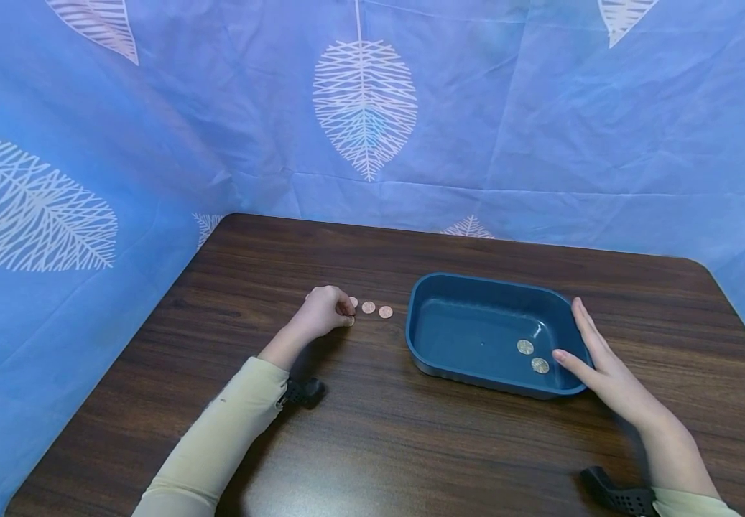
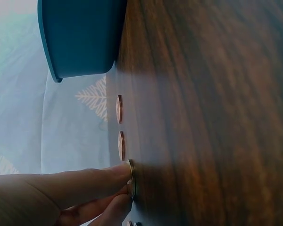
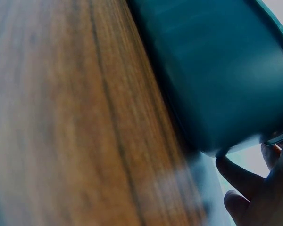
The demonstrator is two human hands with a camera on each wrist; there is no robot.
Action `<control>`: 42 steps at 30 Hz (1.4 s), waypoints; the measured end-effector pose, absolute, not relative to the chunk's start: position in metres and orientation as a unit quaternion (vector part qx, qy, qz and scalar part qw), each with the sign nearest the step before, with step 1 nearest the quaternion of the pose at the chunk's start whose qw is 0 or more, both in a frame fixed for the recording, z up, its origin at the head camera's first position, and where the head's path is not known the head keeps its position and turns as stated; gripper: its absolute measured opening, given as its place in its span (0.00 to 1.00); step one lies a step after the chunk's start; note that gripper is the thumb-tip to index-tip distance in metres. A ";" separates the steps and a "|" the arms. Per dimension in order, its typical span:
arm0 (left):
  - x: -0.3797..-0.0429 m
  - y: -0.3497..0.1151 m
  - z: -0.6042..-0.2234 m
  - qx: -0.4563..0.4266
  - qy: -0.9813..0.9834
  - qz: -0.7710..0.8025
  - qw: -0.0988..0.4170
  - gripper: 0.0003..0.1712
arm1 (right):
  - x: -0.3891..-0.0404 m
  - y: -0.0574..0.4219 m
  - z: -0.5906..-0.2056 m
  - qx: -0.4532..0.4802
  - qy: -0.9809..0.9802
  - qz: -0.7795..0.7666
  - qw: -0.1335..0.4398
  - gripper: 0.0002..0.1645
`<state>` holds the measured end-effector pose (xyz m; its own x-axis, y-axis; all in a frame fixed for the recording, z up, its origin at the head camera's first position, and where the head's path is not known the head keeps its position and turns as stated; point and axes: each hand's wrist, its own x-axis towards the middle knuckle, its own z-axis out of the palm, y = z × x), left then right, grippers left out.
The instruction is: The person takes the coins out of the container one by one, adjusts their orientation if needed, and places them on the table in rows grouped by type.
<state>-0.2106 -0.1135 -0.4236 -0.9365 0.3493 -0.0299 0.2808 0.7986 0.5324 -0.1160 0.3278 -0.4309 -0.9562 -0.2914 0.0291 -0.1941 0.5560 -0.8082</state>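
Note:
In the head view my left hand (image 1: pixel 323 310) is low over the table, its thumb and fingertips pinching a coin (image 2: pixel 132 181) at the tabletop. Just past those fingers, copper pennies (image 1: pixel 368 307) lie flat in a short row, one partly covered by the hand. A dark blue plastic tub (image 1: pixel 475 383) stands to the right of the row. Two silvery coins (image 1: pixel 525 347) lie on its floor near the right end. My right hand (image 1: pixel 611 377) holds that end, thumb over the rim and fingers along the outer wall.
The dark wood-grain table (image 1: pixel 411 445) runs back to a blue cloth (image 1: pixel 249 108) with white leaf prints, which hangs behind it and at the sides. Black bands with cameras are on both wrists, the left one (image 1: pixel 305 392) close above the tabletop.

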 end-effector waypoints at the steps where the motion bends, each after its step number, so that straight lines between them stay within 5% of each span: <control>1: -0.210 -0.113 -0.424 0.164 0.947 0.269 0.063 0.03 | -0.116 0.328 -0.431 -0.138 0.880 -0.451 0.054 0.50; 17: -0.212 -0.071 -0.385 0.218 0.904 0.368 -0.001 0.04 | -0.115 0.327 -0.431 -0.137 0.879 -0.453 0.053 0.50; 42: -0.196 0.068 -0.361 0.342 0.845 0.403 0.086 0.04 | -0.115 0.325 -0.431 -0.127 0.882 -0.450 0.058 0.50</control>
